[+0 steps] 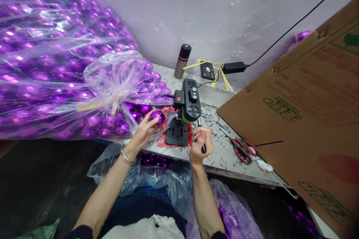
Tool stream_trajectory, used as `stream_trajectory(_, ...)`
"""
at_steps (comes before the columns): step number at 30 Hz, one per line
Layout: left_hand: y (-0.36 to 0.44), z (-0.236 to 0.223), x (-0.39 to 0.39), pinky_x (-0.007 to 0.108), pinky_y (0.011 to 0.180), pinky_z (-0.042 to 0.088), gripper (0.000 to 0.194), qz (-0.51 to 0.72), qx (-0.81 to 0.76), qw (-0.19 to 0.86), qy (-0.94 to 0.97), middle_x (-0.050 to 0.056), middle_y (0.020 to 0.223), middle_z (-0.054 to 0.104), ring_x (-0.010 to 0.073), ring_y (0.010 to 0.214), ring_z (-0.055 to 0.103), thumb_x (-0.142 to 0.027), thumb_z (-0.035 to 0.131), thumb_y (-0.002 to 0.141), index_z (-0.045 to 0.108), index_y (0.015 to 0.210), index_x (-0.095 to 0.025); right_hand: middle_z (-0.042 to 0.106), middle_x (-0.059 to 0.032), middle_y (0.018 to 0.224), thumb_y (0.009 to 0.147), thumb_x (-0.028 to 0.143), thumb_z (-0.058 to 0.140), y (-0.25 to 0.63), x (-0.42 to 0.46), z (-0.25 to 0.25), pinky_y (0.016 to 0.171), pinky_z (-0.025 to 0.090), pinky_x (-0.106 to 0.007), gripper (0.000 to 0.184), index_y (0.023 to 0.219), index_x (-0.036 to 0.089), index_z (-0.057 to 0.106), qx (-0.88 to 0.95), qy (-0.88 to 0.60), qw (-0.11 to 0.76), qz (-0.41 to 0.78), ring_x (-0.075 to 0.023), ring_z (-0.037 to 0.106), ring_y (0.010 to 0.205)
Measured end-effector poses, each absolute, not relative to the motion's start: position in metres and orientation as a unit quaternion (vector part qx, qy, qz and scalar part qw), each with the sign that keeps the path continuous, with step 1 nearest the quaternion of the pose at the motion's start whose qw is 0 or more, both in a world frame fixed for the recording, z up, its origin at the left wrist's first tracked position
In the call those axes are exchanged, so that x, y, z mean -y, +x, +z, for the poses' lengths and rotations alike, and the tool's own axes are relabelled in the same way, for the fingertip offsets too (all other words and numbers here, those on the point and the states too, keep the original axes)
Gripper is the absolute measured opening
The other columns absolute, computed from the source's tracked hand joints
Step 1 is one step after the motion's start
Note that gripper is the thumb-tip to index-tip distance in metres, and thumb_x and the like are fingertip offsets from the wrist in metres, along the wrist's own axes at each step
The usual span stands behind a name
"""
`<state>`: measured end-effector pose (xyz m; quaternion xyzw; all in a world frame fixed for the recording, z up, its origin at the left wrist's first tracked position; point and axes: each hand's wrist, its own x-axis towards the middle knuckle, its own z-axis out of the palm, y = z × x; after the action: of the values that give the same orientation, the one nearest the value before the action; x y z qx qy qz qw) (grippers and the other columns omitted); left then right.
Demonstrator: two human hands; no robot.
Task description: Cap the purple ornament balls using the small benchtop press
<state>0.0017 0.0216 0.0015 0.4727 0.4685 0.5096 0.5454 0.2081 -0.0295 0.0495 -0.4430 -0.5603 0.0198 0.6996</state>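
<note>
Head view: ball-filled bag (pixel 117 69) and carton (pixel 297 99) flank black device (pixel 192 99) and scissors (pixel 242 150).

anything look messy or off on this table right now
Yes: small dark scraps lie strewn over the table, around the machine and by the scissors, so it looks littered. Crumpled red plastic also sticks out untidily around the machine's base. No damage is evident.
</note>
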Motion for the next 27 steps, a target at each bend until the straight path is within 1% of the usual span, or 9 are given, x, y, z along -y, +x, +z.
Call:
stream_trajectory(1, 0.008, 0.001, -0.018, 0.044, 0.101, 0.065, 0.048, 0.511, -0.442, 0.599, 0.43, 0.011, 0.132, 0.076, 0.0263, 0.116, 0.076, -0.047, 0.068, 0.097, 0.064, 0.137, -0.022, 0.06, 0.0013, 0.069, 0.108, 0.025, 0.048, 0.208, 0.03, 0.051, 0.062, 0.045, -0.029, 0.042, 0.067, 0.022, 0.053, 0.558, -0.445, 0.7, 0.024, -0.0128, 0.061, 0.067)
stream_trajectory(3, 0.019, -0.004, -0.011, 0.046, 0.104, 0.065, 0.041, 0.504, -0.418, 0.661, 0.366, 0.012, 0.13, 0.077, 0.0269, 0.118, 0.076, -0.048, 0.069, 0.096, 0.068, 0.128, -0.021, 0.059, 0.0013, 0.069, 0.108, 0.024, 0.049, 0.207, 0.03, 0.056, 0.061, 0.044, -0.03, 0.041, 0.067, 0.022, 0.053, 0.556, -0.452, 0.696, 0.031, -0.0133, 0.06, 0.066)
stream_trajectory(4, 0.025, -0.009, -0.009, 0.046, 0.105, 0.064, 0.04, 0.5, -0.418, 0.674, 0.349, 0.012, 0.13, 0.077, 0.0271, 0.119, 0.075, -0.048, 0.069, 0.096, 0.068, 0.125, -0.021, 0.059, 0.0012, 0.068, 0.108, 0.025, 0.049, 0.207, 0.03, 0.059, 0.061, 0.044, -0.03, 0.041, 0.067, 0.022, 0.053, 0.557, -0.458, 0.692, 0.033, -0.0136, 0.059, 0.066)
stream_trajectory(6, 0.036, -0.019, -0.008, 0.047, 0.106, 0.064, 0.043, 0.499, -0.428, 0.672, 0.342, 0.011, 0.134, 0.076, 0.0273, 0.123, 0.074, -0.051, 0.069, 0.097, 0.068, 0.129, -0.022, 0.058, 0.001, 0.068, 0.108, 0.027, 0.048, 0.208, 0.031, 0.066, 0.062, 0.044, -0.031, 0.041, 0.068, 0.023, 0.052, 0.561, -0.468, 0.681, 0.036, -0.0141, 0.059, 0.066)
stream_trajectory(10, 0.061, -0.034, -0.011, 0.047, 0.111, 0.061, 0.057, 0.517, -0.471, 0.591, 0.403, 0.011, 0.145, 0.071, 0.0286, 0.131, 0.07, -0.052, 0.072, 0.095, 0.061, 0.143, -0.024, 0.053, 0.0022, 0.065, 0.109, 0.027, 0.047, 0.21, 0.031, 0.075, 0.065, 0.045, -0.032, 0.041, 0.068, 0.024, 0.05, 0.576, -0.474, 0.666, 0.029, -0.0145, 0.059, 0.068)
stream_trajectory(14, 0.078, -0.04, -0.013, 0.052, 0.116, 0.055, 0.064, 0.49, -0.507, 0.445, 0.551, 0.014, 0.146, 0.07, 0.0333, 0.135, 0.068, -0.05, 0.079, 0.091, 0.06, 0.145, -0.023, 0.056, 0.0019, 0.067, 0.108, 0.024, 0.047, 0.212, 0.031, 0.076, 0.062, 0.043, -0.031, 0.038, 0.071, 0.023, 0.053, 0.588, -0.467, 0.66, 0.016, -0.0133, 0.058, 0.065)
stream_trajectory(18, 0.081, -0.044, -0.012, 0.057, 0.118, 0.052, 0.066, 0.448, -0.514, 0.318, 0.658, 0.019, 0.147, 0.069, 0.0377, 0.139, 0.065, -0.05, 0.078, 0.093, 0.057, 0.148, -0.019, 0.059, 0.0018, 0.069, 0.107, 0.019, 0.047, 0.213, 0.032, 0.075, 0.061, 0.044, -0.03, 0.035, 0.074, 0.022, 0.056, 0.603, -0.451, 0.658, 0.008, -0.0126, 0.059, 0.065)
stream_trajectory(22, 0.077, -0.05, -0.012, 0.056, 0.113, 0.055, 0.064, 0.435, -0.507, 0.28, 0.689, 0.018, 0.142, 0.071, 0.036, 0.134, 0.068, -0.05, 0.077, 0.095, 0.056, 0.148, -0.021, 0.06, 0.0011, 0.07, 0.107, 0.02, 0.046, 0.213, 0.033, 0.074, 0.062, 0.045, -0.03, 0.036, 0.073, 0.023, 0.055, 0.603, -0.455, 0.655, 0.001, -0.0137, 0.061, 0.067)
stream_trajectory(27, 0.074, -0.052, -0.009, 0.055, 0.115, 0.054, 0.062, 0.425, -0.478, 0.268, 0.721, 0.018, 0.144, 0.07, 0.0355, 0.136, 0.067, -0.047, 0.077, 0.096, 0.056, 0.147, -0.02, 0.06, 0.0015, 0.069, 0.107, 0.019, 0.046, 0.212, 0.033, 0.073, 0.062, 0.045, -0.03, 0.036, 0.073, 0.023, 0.054, 0.599, -0.455, 0.659, -0.001, -0.013, 0.061, 0.067)
